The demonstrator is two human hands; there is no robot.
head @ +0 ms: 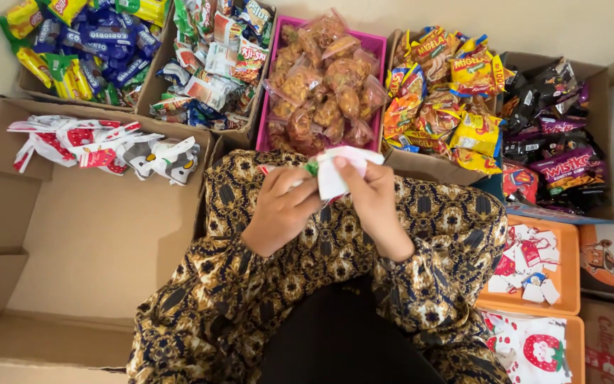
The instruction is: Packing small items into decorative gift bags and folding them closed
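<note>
Seen from the head camera, a seated person in a gold-and-navy patterned garment [335, 249] works a small white plastic bag [335, 174] over the lap. The left hand [282, 206] curls its fingers [294, 186] together onto the bag's lower left edge, pinching it. The right hand [374, 195] pinches the bag's top right corner between thumb and fingertips [341, 163], so the bag sits clamped between the two sets of fingers; a bit of green shows at its left edge.

Just beyond the fingertips stands a pink tray [374, 39] heaped with clear packets of brown snacks [325, 85]. To the right of the right hand's fingers lies a cardboard box of yellow-and-orange snack packets [442, 99], and farther right a box of dark purple packets [556, 142]. Beyond and left of the left hand's fingers sit a box of mixed wrapped sweets [214, 60] and one of blue and yellow packets [87, 43]. Well left of the fingers, a large open cardboard box [94, 242] holds a row of filled red-and-white printed bags [101, 149]. Near and below the right hand, orange trays [570, 284] carry flat white printed bags [531, 263].
</note>
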